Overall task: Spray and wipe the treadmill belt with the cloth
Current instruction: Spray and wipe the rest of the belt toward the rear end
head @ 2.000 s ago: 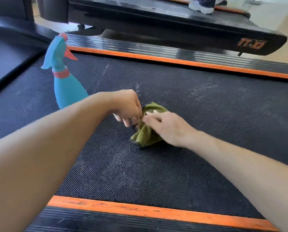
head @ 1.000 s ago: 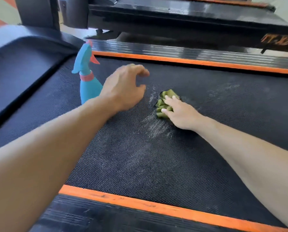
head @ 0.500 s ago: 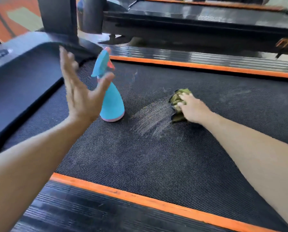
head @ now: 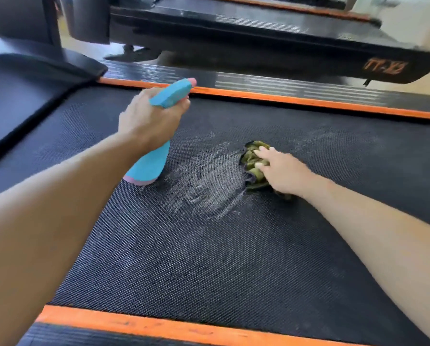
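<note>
The black textured treadmill belt [head: 209, 258] fills the middle of the view. My left hand [head: 149, 118] is wrapped around the neck of a blue spray bottle [head: 150, 166], which tilts with its nozzle toward the far rail and its pink base just above the belt. My right hand [head: 281, 171] presses down on a crumpled green cloth [head: 252, 158] lying on the belt. A wet, whitish smear [head: 209, 181] spreads over the belt between the bottle and the cloth.
Orange strips edge the belt at the far side [head: 308, 101] and near side [head: 159, 328]. The black motor cover [head: 21, 96] rises at the left. A second treadmill [head: 258, 41] stands beyond the far rail.
My left hand left the cloth, swung over to the standing bottle and closed on it, tilting it. My right hand slid the cloth rightward, leaving a wet smear on the belt.
</note>
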The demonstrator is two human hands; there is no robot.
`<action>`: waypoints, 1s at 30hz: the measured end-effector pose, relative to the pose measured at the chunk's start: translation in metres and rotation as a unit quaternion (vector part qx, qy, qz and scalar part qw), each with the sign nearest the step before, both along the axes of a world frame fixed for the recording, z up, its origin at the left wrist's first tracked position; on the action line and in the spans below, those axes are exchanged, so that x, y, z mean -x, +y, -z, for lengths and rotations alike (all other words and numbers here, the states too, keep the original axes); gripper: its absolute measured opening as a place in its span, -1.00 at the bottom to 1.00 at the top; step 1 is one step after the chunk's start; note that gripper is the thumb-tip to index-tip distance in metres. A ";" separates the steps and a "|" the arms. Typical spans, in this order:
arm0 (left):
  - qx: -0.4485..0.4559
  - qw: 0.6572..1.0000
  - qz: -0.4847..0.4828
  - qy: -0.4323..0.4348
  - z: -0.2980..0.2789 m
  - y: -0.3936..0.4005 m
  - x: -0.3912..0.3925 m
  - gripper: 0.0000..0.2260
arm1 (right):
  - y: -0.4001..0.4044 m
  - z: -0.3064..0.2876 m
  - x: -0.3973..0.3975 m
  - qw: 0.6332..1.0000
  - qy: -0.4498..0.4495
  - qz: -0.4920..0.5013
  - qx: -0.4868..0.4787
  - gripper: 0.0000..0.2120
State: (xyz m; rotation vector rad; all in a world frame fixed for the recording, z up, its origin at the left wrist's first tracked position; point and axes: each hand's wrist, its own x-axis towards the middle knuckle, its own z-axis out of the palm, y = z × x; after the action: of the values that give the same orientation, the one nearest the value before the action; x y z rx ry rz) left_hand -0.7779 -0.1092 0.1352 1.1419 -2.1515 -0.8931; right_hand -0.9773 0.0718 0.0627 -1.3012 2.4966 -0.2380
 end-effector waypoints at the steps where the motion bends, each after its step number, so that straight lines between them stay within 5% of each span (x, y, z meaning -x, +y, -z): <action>1: 0.013 0.999 0.006 -0.037 0.000 0.003 0.011 -0.62 | 0.002 -0.001 0.016 0.999 0.007 0.041 -0.006 -0.54; 9: 0.045 0.978 0.079 -0.190 0.003 0.003 0.069 -0.57 | -0.007 0.001 0.055 0.997 0.043 0.056 -0.021 -0.56; 18: 0.078 0.972 0.118 -0.185 0.002 0.000 0.126 -0.61 | -0.024 0.005 0.074 0.997 0.018 0.069 0.013 -0.55; 23: 0.115 0.971 0.097 -0.187 0.004 0.002 0.117 -0.82 | -0.024 0.009 0.074 0.997 0.010 0.072 0.016 -0.55; 30: 0.064 0.994 0.051 -0.072 0.003 0.011 0.097 -0.71 | -0.022 0.005 0.068 0.997 -0.008 0.071 0.014 -0.53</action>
State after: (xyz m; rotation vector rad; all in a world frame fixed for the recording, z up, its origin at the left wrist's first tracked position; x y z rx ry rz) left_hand -0.8749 -0.0984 0.1320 1.0712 -2.3655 -0.7236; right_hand -1.0454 0.0500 0.0580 -1.1299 2.5836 -0.3166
